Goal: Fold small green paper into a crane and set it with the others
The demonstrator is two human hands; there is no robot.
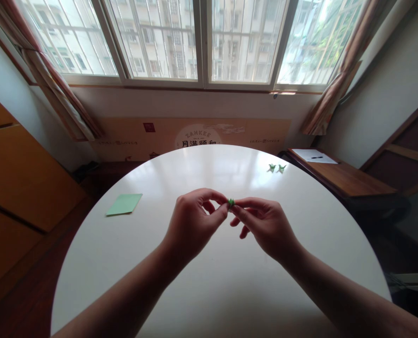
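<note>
A small folded green paper (230,202) is pinched between both hands above the middle of the white round table (209,291). My left hand (198,218) grips its left side with thumb and index finger. From the right, my right hand (265,223) pinches it the same way, its other fingers loosely curled below. Most of the folded paper is hidden by the fingertips; only pointed tips show. Two small green origami birds (277,167) stand side by side near the table's far right edge. A stack of light green square paper (123,204) lies on the left part of the table.
A wooden side table (353,176) at the right carries a white sheet (314,156) with a pen on it. Behind the round table are a printed banner (159,136) and a barred window. A wooden cabinet (22,173) stands at the left.
</note>
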